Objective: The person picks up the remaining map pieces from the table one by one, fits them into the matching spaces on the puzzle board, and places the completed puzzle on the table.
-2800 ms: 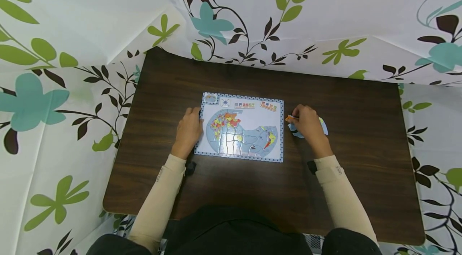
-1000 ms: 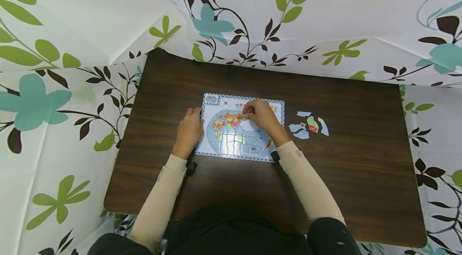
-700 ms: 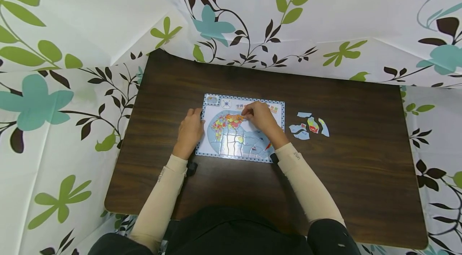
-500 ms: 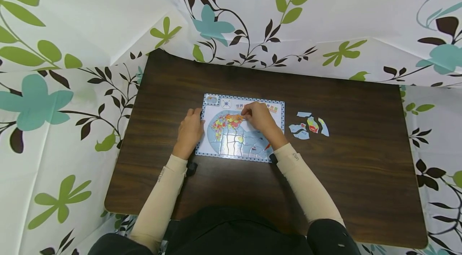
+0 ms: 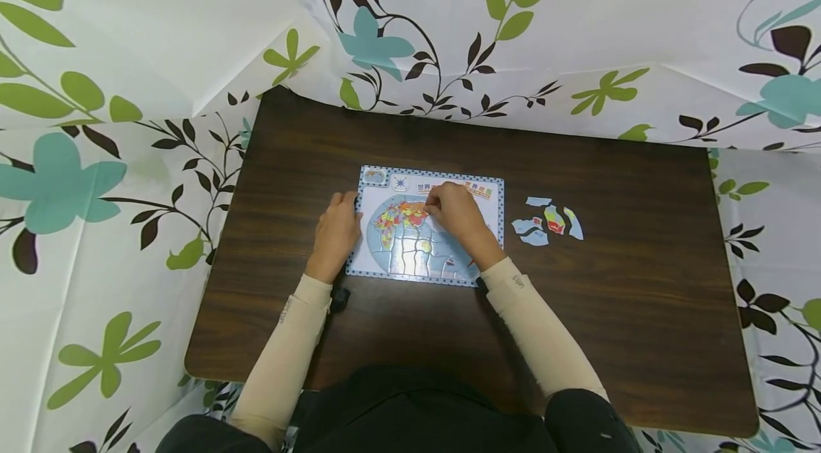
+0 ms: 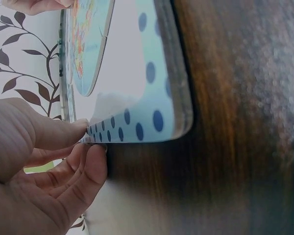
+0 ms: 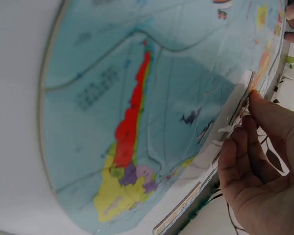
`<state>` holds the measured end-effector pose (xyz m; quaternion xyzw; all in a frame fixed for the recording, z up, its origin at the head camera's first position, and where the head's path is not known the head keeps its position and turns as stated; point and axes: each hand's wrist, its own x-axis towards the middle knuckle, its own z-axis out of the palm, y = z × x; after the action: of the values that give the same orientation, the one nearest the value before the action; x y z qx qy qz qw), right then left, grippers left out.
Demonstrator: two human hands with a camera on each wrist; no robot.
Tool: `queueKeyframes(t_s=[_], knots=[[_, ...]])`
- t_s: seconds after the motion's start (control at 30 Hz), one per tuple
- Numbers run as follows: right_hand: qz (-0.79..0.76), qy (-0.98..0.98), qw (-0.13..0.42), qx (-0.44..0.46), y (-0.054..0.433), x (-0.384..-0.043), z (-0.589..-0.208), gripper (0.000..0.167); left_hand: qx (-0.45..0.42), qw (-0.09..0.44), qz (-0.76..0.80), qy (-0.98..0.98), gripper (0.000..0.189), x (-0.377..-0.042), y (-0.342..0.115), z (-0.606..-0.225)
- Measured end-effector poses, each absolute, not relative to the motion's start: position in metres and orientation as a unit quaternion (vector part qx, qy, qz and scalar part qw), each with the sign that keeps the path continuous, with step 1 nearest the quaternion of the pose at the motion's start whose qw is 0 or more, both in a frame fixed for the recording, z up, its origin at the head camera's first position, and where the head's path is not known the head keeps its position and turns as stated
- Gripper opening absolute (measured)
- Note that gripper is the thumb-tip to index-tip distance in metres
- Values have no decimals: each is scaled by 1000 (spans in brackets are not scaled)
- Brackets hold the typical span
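Left hand pinches the left edge of the white rectangular puzzle board with its dotted blue border, thumb on top, fingers at the rim. Right hand reaches over the board, thumb and fingertips pinching a thin puzzle piece, mostly hidden, at the upper part of the light-blue oval world map. Map lies between both hands. Loose blue and multicoloured map pieces sit right of the board, on the dark brown wood-grain table.
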<state>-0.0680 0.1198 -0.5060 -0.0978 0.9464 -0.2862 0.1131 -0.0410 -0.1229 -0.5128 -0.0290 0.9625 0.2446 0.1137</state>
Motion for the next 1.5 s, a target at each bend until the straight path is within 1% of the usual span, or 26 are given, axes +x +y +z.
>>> queueKeyframes(t_s=[0.27, 0.37, 0.5, 0.77, 0.9, 1.13, 1.3, 1.4, 1.5], knots=[[-291, 944, 106, -116, 108, -62, -506, 8, -20, 102, 251, 962, 46, -39, -124, -514], [-303, 941, 105, -108, 112, -63, -507, 8, -17, 92, 250, 964, 44, -38, -124, -514], [-324, 937, 104, -84, 125, -68, -500, 12, -16, 87, 252, 964, 44, -39, -124, -513], [-318, 944, 92, -9, 170, -75, -477, 27, -22, 102, 252, 962, 44, -40, -123, -511], [-314, 946, 84, 18, 199, -74, -472, 32, -21, 103, 251, 962, 45, -39, -124, -512], [-297, 949, 79, 66, 252, -70, -478, 46, -20, 98, 255, 962, 45, -38, -124, -511], [-284, 948, 94, 106, 284, -63, -485, 57, -20, 102, 253, 962, 45, -38, -124, -510], [-268, 950, 110, 119, 298, -57, -491, 59, -23, 105, 255, 961, 45, -38, -123, -510], [-262, 951, 107, 122, 307, -52, -497, 57, -24, 106, 257, 960, 45, -39, -124, -511]])
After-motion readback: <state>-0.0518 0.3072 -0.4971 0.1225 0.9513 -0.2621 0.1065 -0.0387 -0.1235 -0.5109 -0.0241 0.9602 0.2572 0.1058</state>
